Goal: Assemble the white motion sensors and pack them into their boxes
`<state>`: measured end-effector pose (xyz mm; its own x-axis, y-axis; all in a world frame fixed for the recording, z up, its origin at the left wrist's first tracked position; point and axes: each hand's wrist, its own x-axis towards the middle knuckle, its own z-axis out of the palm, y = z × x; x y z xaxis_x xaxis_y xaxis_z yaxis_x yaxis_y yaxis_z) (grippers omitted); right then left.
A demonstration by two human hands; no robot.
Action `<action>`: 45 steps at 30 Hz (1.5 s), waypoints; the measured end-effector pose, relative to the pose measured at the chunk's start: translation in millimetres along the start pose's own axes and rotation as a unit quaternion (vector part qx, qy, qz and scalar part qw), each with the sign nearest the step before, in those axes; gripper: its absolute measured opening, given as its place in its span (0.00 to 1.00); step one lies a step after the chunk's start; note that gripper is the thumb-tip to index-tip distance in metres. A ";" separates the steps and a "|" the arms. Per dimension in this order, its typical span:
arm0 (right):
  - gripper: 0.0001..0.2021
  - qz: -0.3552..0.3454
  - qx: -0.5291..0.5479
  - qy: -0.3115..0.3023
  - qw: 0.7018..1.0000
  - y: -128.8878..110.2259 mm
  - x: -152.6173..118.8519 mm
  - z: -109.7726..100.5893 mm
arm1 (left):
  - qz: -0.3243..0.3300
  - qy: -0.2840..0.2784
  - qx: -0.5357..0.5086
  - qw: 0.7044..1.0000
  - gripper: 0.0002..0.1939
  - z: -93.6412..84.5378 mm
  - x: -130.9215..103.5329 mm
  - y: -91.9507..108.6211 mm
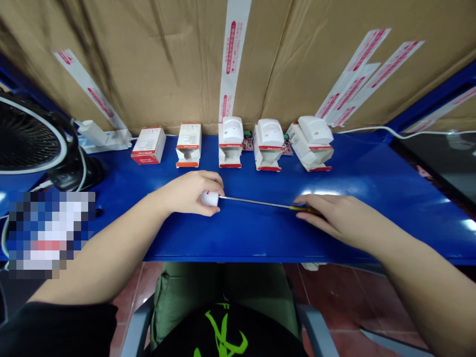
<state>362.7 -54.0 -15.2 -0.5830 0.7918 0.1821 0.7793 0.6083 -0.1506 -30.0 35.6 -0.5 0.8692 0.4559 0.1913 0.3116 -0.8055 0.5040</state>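
- Pinched between thumb and fingers of left hand [191,192]: small white device [210,199], midway between near and far edges of bench [230,240].
- Gripped by handle in right hand [330,210]: screwdriver [256,202], tip at device's right side.
- Along far edge: five small boxes [148,145], right-hand three topped with white housings [270,132].
- Toward left end: fan [28,131].

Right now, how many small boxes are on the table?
5, in a row along the cardboard: leftmost box, second box, middle box, fourth box, rightmost box, the last three topped by white devices. The fan may hide others.
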 end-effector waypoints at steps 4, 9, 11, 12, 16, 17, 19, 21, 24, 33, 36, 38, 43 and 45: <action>0.21 0.018 -0.008 0.009 1.000 -3.2 1.5 -3.9 | -0.007 -0.001 0.001 1.000 0.07 -0.5 -0.1 0.7; 0.22 0.024 0.003 0.021 1.000 -0.6 5.9 -9.0 | -0.009 0.002 0.001 1.000 0.08 -0.5 -1.0 1.2; 0.23 0.021 -0.003 0.012 1.000 2.4 8.2 -9.7 | -0.010 0.001 0.000 1.000 0.08 -0.4 -1.2 1.0; 0.24 0.016 -0.006 0.005 1.000 3.9 9.6 -10.0 | -0.010 0.001 0.000 1.000 0.08 -0.4 -1.2 0.9; 0.24 -0.013 -0.028 -0.014 0.999 7.4 16.5 -11.3 | -0.011 0.000 0.004 1.000 0.09 -0.5 -0.7 0.7; 0.24 -0.018 -0.030 -0.017 0.999 7.3 18.3 -11.6 | -0.013 0.000 0.004 1.000 0.09 -0.7 -0.6 0.8; 0.24 -0.024 -0.027 -0.024 0.999 6.2 21.1 -11.9 | -0.019 -0.002 0.004 1.000 0.08 -1.2 -0.8 1.2; 0.23 -0.026 -0.025 -0.027 0.999 4.7 21.8 -11.2 | -0.024 -0.002 0.002 1.000 0.08 -1.8 -1.2 1.7; 0.21 -0.011 -0.040 -0.011 0.999 3.4 19.5 -8.3 | -0.028 -0.001 0.000 1.000 0.08 -2.0 -1.9 2.2; 0.22 -0.031 -0.053 0.018 0.998 2.9 25.9 -8.2 | -0.035 0.003 0.001 0.999 0.10 0.0 -2.1 0.8; 0.22 -0.038 -0.033 -0.002 0.999 4.1 30.1 -10.7 | -0.037 0.006 0.003 0.999 0.10 -0.1 -2.6 0.7; 0.23 -0.040 -0.018 -0.017 0.999 6.0 31.9 -12.0 | -0.036 0.006 0.004 0.999 0.10 -0.3 -2.9 0.7; 0.21 -0.020 0.040 -0.070 0.997 5.7 35.8 -16.7 | -0.037 0.005 0.007 0.999 0.10 -0.1 -2.7 0.5; 0.17 -0.003 0.072 -0.099 0.992 0.8 38.0 -18.2 | -0.038 0.006 0.007 0.999 0.10 0.2 -2.6 0.5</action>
<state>345.4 -24.4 9.3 -0.6326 0.7744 -0.0094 0.7430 0.6035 -0.2894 -32.0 33.9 -0.9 0.8383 0.5200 0.1639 0.3815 -0.7742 0.5050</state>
